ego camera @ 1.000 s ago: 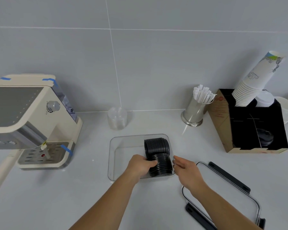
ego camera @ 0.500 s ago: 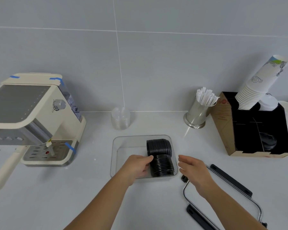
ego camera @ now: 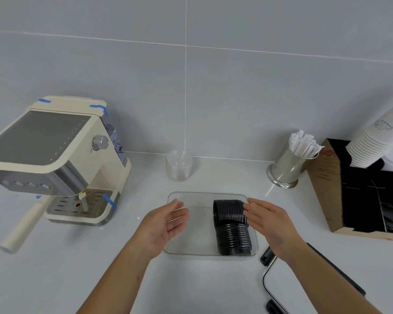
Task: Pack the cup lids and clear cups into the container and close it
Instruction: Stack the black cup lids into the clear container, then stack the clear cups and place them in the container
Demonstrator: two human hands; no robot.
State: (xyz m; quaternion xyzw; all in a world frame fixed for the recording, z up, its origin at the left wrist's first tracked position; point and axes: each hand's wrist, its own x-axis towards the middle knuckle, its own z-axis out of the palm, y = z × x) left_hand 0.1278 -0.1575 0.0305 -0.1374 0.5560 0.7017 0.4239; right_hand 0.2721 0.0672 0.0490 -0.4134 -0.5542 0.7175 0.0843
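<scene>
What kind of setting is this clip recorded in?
Probably a café or office coffee station: an espresso machine on the counter, a stack of paper cups in a cardboard organiser, and a metal holder of wrapped stirrers.

Large pale grey wall tiles [ego camera: 259,98] with thin white grout lines rise behind a smooth white surface [ego camera: 55,279]. Soft, even light falls across both, with faint shadows.

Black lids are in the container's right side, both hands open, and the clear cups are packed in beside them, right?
Not quite: the head view shows the clear cups standing on the counter behind the container, not packed. The rest holds: black lids right side, left hand and right hand open.
</scene>
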